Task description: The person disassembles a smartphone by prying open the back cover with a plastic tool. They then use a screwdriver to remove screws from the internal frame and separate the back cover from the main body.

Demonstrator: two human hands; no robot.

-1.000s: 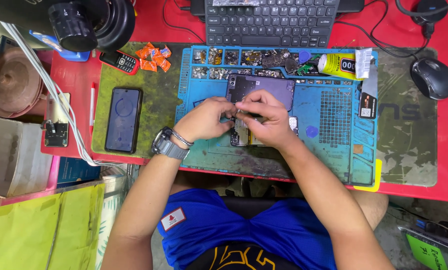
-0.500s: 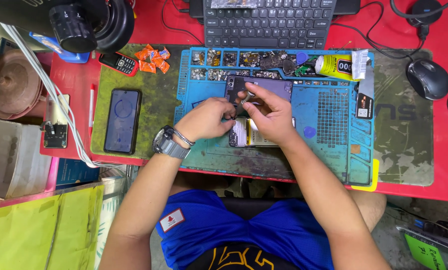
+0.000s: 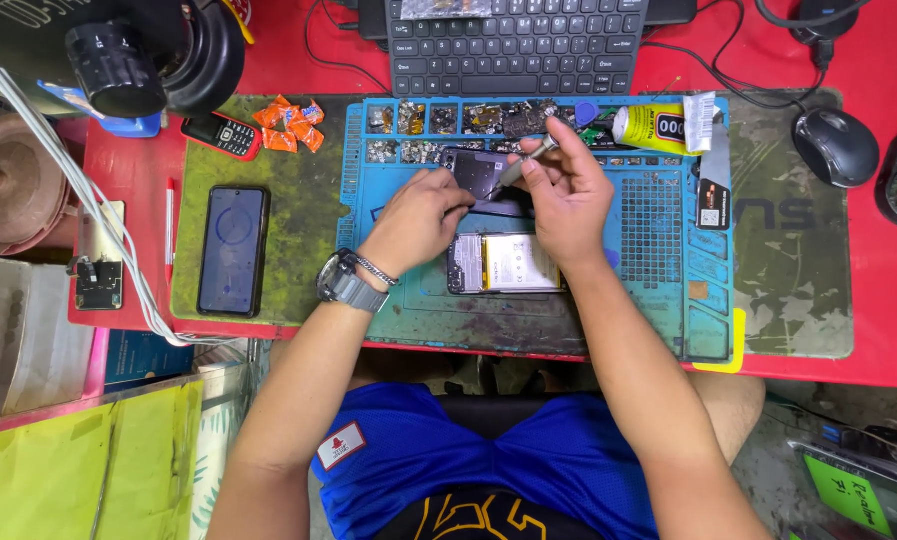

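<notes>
An opened phone [image 3: 509, 263] with a pale battery lies on the blue repair mat [image 3: 669, 250]. Just beyond it sits a dark phone panel [image 3: 481, 172]. My left hand [image 3: 419, 218], with a wristwatch on its wrist, has curled fingers gripping the left edge of that panel. My right hand [image 3: 566, 195] pinches a thin metal tool [image 3: 527, 160] whose tip points at the panel's right side. Both hands are above the opened phone and do not touch it.
The mat's far trays [image 3: 449, 120] hold several small parts, with a yellow glue tube [image 3: 659, 125] beside them. A black smartphone [image 3: 234, 250], a small keypad phone [image 3: 221, 133] and orange wrappers [image 3: 289, 125] lie left. Keyboard [image 3: 519, 40], mouse [image 3: 836, 145] and a black lens [image 3: 129, 60] stand behind.
Both hands moved away from the opened phone toward the dark panel farther up the mat. The phone's battery, earlier covered by the hands, is now uncovered.
</notes>
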